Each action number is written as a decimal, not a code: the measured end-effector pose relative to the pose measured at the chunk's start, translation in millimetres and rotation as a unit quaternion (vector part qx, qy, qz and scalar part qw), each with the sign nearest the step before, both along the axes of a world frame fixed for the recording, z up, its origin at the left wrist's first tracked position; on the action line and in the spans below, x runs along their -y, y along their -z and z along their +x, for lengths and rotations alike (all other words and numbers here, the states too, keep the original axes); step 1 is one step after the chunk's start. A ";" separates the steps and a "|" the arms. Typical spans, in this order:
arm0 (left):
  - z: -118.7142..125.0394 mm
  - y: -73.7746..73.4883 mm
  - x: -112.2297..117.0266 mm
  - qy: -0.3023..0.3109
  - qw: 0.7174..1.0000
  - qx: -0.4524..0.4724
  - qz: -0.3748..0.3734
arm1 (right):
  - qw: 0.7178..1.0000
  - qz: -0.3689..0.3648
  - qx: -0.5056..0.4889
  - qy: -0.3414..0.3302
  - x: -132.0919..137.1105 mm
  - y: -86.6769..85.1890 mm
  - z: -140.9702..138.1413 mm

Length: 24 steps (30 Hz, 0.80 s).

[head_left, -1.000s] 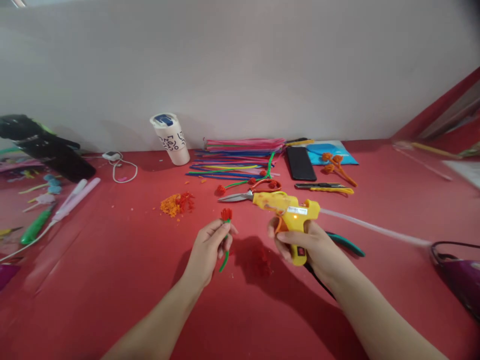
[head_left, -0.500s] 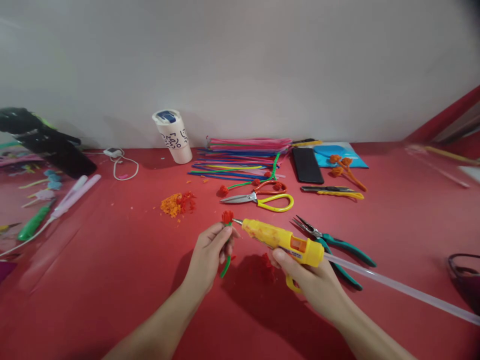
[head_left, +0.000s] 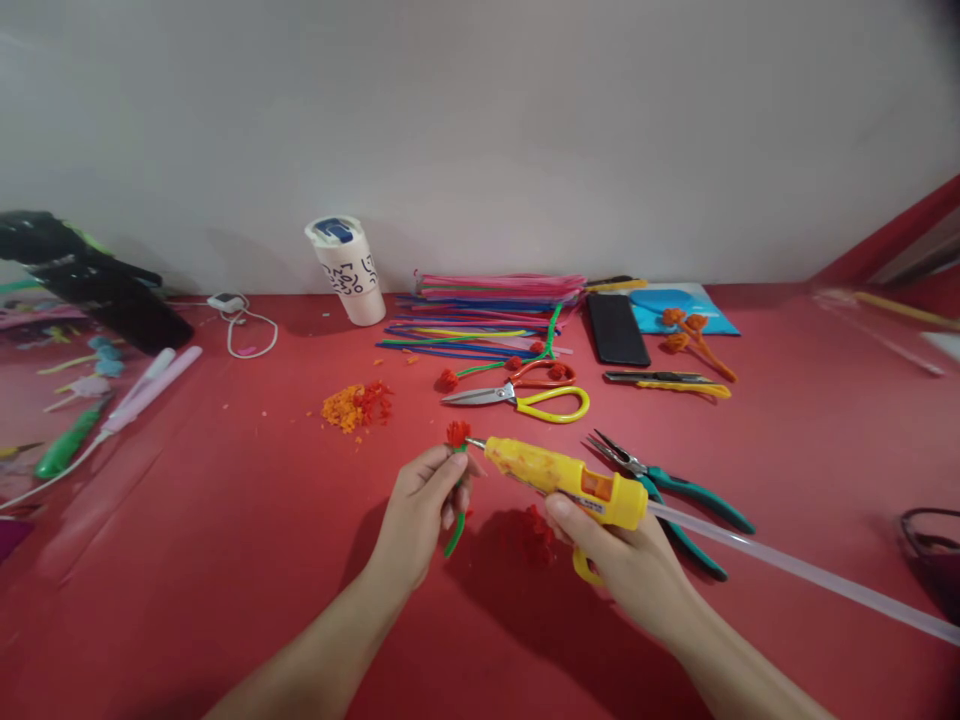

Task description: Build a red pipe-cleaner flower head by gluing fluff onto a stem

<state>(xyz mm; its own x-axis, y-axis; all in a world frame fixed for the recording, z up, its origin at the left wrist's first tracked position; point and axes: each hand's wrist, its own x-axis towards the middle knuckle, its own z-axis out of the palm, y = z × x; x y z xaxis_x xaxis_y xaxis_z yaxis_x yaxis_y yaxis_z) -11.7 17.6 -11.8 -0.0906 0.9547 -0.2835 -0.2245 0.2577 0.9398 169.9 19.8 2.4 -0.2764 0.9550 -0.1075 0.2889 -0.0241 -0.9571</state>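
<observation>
Cup [head_left: 346, 270], white, patterned, lidded: stood upright at the back of the red counter [head_left: 225, 520]; contents hidden.

Pipe-cleaner flower [head_left: 457, 433]: red tufted head, green stem; held above the counter, stem pinched in the closed left hand [head_left: 420, 505].

Hot glue gun [head_left: 559, 478], yellow, with a clear glue stick [head_left: 787, 572] protruding at the rear: gripped in the right hand [head_left: 626, 560], nozzle set against the flower head.

Scissors [head_left: 525, 397] and pliers [head_left: 675, 495]: laid just behind.
</observation>
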 end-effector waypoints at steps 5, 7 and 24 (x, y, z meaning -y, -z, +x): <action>0.6 -0.7 0.7 0.000 1.000 -0.004 -0.002 | 1.000 0.002 0.007 0.003 1.0 0.9 0.1; 0.4 -0.7 0.7 -0.001 1.000 -0.005 -0.003 | 1.000 0.003 0.006 0.005 1.4 0.6 0.0; 0.3 -1.2 0.8 0.001 1.000 -0.007 -0.006 | 0.999 -0.035 0.008 0.015 0.8 0.9 0.2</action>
<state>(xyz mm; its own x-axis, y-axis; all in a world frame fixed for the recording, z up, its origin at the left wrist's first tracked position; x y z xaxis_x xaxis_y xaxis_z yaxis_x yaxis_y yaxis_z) -11.4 16.7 -10.6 -0.0923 0.9517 -0.2929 -0.2116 0.2687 0.9397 170.1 18.9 1.5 -0.2462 0.9528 -0.1779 0.3018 -0.0991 -0.9482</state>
